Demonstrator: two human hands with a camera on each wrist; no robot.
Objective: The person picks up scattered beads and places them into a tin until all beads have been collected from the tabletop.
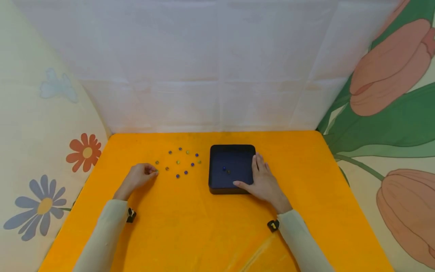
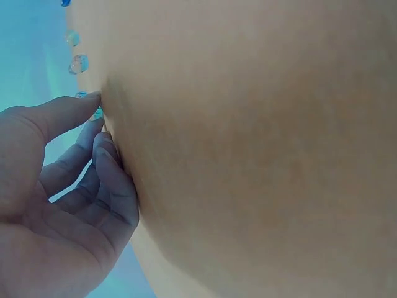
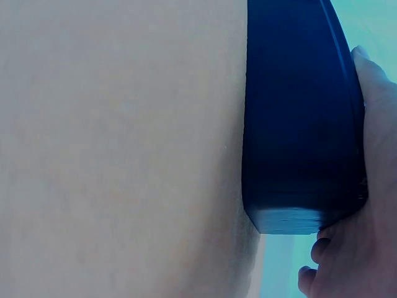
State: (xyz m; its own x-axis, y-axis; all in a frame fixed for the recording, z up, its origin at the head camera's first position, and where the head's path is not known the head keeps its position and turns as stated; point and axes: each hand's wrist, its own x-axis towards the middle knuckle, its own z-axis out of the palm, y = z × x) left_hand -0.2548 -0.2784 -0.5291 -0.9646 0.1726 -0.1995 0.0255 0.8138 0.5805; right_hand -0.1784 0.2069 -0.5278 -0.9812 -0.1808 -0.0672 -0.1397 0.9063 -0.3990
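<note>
My left hand is at the left of the orange table. Its thumb and index finger pinch a small clear greenish marble at the tabletop. Loose marbles lie just right of it, some dark blue, some yellowish-green, some amber. To their right stands a square black tray, with a blue marble and a brownish marble on its floor. My right hand rests against the tray's right front corner, fingers straight along the right side, thumb stretched over the front rim.
An orange cloth covers the table. Behind it hangs a white sheet. Flower-printed cloth borders the right side, and another printed cloth the left.
</note>
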